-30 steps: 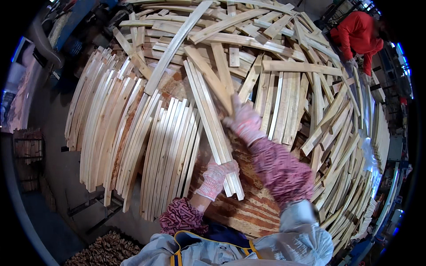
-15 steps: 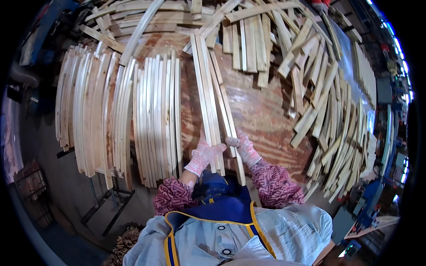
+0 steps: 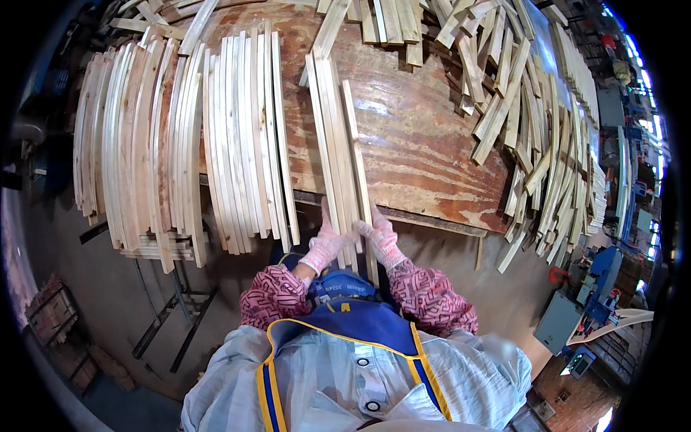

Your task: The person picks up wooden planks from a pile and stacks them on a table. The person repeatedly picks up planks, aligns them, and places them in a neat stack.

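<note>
Both my hands wear pale, pinkish work gloves and meet at the near ends of several long, thin wooden strips (image 3: 332,137). These strips lie side by side, pointing away from me over the table's front edge. My left hand (image 3: 330,243) is closed round the left side of the bundle, its thumb across the top. Fingers closed, my right hand (image 3: 379,239) grips a separate strip (image 3: 356,147) along the bundle's right side. That strip touches the bundle near my hands and stands slightly apart farther out. Some fingers are hidden beneath the wood.
Rows of curved strips (image 3: 241,144) stand at the left, overhanging the edge of the worn wooden table (image 3: 425,165). Looser strips lie piled at the right (image 3: 540,158) and far side. Below the left rows is a dark metal stand (image 3: 180,309). Machinery (image 3: 561,320) stands right.
My hands have come closer together, and the strips in my right hand have moved left against the bundle. Fewer strips now show separately on the right. The table sits higher in view.
</note>
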The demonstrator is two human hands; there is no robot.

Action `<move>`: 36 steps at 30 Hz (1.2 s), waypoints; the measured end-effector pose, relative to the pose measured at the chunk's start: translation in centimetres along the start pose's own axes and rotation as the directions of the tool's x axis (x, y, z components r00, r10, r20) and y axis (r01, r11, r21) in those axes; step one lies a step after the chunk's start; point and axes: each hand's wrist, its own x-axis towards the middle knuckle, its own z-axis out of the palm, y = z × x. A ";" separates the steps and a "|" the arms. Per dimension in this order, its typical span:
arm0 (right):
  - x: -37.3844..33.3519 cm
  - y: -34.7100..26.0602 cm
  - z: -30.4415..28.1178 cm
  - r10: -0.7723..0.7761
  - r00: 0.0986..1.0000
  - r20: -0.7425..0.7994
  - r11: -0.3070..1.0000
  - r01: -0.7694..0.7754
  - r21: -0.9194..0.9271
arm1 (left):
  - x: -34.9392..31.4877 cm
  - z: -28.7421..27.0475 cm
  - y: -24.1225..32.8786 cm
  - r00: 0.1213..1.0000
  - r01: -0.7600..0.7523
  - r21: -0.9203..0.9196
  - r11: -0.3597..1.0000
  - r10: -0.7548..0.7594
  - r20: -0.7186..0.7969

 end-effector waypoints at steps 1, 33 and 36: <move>-0.6 0.9 -0.2 0.066 0.998 -0.018 0.995 -0.064 0.082 | -1.1 0.1 -0.8 0.992 0.122 -0.193 0.974 -0.117 0.038; 6.2 -4.3 -6.5 0.046 0.997 -0.062 0.828 -0.073 -0.556 | 29.0 -11.8 15.6 0.913 0.408 0.778 0.478 -0.223 -0.342; 5.8 -6.0 -7.4 0.058 0.997 -0.041 0.888 -0.070 -0.454 | 23.4 -11.5 13.4 0.958 0.285 0.669 0.687 -0.218 -0.184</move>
